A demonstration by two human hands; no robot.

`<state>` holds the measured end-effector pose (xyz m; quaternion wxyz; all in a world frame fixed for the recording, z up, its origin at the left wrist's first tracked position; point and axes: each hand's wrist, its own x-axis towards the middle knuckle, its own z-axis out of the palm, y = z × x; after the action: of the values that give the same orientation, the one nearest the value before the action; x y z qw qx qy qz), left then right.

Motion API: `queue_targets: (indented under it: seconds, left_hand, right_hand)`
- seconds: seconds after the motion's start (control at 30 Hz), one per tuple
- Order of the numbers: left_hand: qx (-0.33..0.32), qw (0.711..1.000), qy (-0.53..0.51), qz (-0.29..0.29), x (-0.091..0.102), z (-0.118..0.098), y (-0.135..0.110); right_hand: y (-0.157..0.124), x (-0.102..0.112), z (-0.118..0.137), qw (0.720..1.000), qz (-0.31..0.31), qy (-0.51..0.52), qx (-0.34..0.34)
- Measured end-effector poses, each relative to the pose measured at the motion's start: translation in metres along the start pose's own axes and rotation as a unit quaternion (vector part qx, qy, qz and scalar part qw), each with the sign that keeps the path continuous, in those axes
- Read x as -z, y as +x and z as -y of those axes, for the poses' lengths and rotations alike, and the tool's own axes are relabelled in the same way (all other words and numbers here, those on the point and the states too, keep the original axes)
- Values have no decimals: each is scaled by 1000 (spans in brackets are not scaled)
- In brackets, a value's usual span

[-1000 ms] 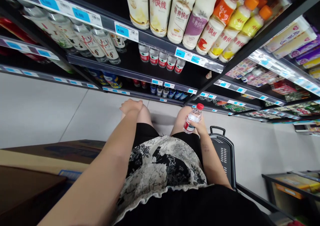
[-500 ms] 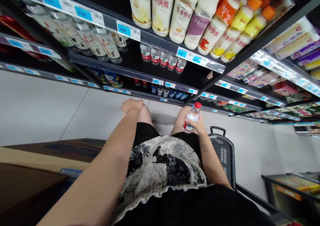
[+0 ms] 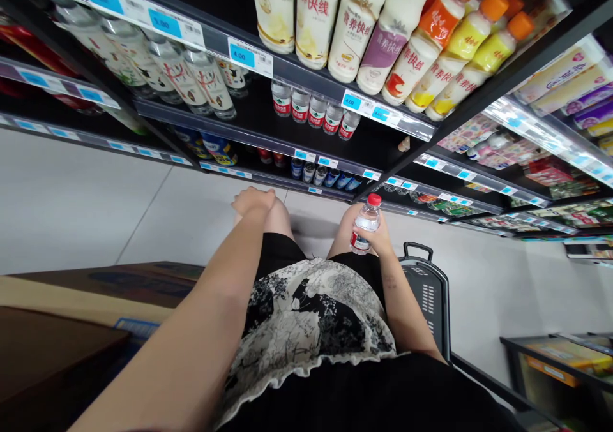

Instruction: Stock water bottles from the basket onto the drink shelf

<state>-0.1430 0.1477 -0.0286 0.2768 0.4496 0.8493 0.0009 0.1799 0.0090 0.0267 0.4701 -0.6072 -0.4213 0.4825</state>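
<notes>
My right hand [image 3: 378, 235] is wrapped round a small clear water bottle [image 3: 368, 218] with a red cap and a red label. The bottle stands nearly upright above my right thigh, leaning slightly, its cap towards the shelf. My left hand [image 3: 253, 200] rests over my left knee with nothing in it, its fingers lying on the knee and partly out of sight. In front of both hands, a row of similar small water bottles [image 3: 317, 111] with red labels stands on a dark shelf.
Large milk-drink bottles [image 3: 352, 30] fill the upper shelf, with tall clear bottles [image 3: 205, 84] to the left and small cans [image 3: 320, 175] low down. A black basket [image 3: 426, 285] is at my right. Cardboard boxes [image 3: 62, 355] lie at my left. Shelf posts and price rails stand ahead.
The bottle in my right hand has shifted a little to the left at its cap. The shelves sit slightly further right in view. My left hand stays on the knee.
</notes>
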Motion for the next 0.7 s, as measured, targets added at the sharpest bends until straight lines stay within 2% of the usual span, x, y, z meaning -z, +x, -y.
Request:
queue_targets:
  seconds: [0.23,0.43,0.7]
  left_hand:
    - [22,1000,12,-8,1,-3,-2]
    - [9,1000,3,2,-2,-2,1]
    - [22,1000,14,-5,5,-6,-7]
  right_hand:
    - [1,1,-2,1000,-2,4,2]
    - [1,2,-3,1000,-1,9,1]
    - [1,4,-1,1000,4,16,-3]
